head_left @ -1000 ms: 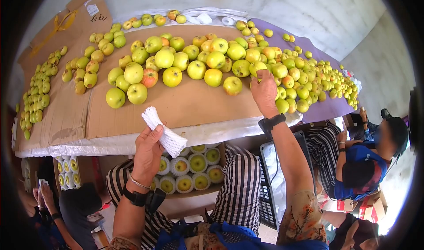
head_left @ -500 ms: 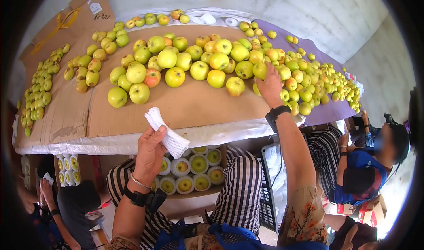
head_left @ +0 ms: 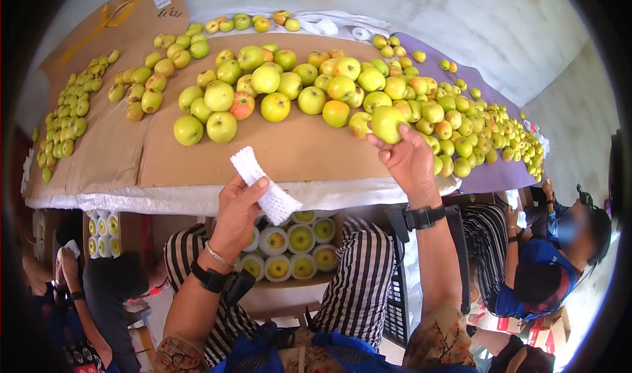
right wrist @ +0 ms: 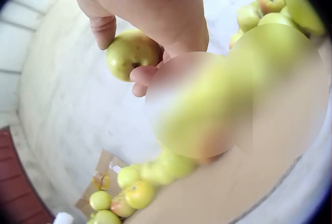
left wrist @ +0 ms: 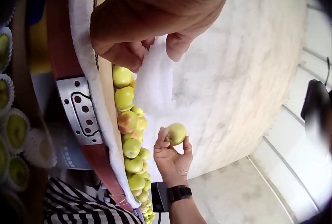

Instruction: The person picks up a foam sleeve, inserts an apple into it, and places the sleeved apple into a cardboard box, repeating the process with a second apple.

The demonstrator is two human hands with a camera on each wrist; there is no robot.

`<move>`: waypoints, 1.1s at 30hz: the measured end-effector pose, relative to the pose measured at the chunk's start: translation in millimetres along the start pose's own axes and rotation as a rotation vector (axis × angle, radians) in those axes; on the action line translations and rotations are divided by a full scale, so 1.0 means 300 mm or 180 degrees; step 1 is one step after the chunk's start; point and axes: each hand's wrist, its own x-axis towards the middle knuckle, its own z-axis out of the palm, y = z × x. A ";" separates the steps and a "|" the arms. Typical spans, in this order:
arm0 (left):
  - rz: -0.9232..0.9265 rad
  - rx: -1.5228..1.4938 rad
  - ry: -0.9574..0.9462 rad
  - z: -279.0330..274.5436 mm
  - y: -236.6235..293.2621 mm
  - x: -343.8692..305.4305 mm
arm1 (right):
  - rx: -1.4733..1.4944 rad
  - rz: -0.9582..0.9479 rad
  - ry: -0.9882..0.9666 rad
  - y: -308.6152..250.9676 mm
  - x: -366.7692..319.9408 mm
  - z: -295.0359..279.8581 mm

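My left hand (head_left: 236, 218) pinches a white foam fruit net (head_left: 282, 206) between thumb and fingers, just in front of the table edge. The net looks like an empty, flattened sleeve, and it hangs below the fingertips in the left wrist view. A yellow-green apple (head_left: 387, 124) is in my right hand (head_left: 413, 163), held by the thumb and fingers near the pile's front. Seen from the right wrist, the held apple (right wrist: 124, 60) shows its dark hollow between the fingers. Behind it, many loose apples (head_left: 311, 100) cover the cardboard (head_left: 296, 152).
Further apples spread right over a purple sheet (head_left: 475, 183) and left in smaller groups (head_left: 66, 126). Below the table edge, a box holds apples in foam nets (head_left: 301, 239), near my striped trouser legs. A black crate (head_left: 396, 307) stands by my right knee. Other people sit at both sides.
My right hand has lifted an apple off the pile and drawn it toward me, turning the palm up. The left hand still holds the foam net, slightly further right and up in view.
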 end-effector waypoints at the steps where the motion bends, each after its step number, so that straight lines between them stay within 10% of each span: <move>1: 0.0065 0.0015 0.0018 0.002 0.000 0.000 | -0.0157 0.0094 0.0048 0.023 -0.016 0.029; 20: 0.0669 0.0805 -0.0009 0.014 0.002 -0.029 | -0.1133 0.0730 -0.0642 0.342 -0.260 0.294; 33: 0.0212 -0.0181 -0.0016 -0.021 0.010 -0.009 | 0.0613 0.0667 -0.0335 0.343 -0.301 0.258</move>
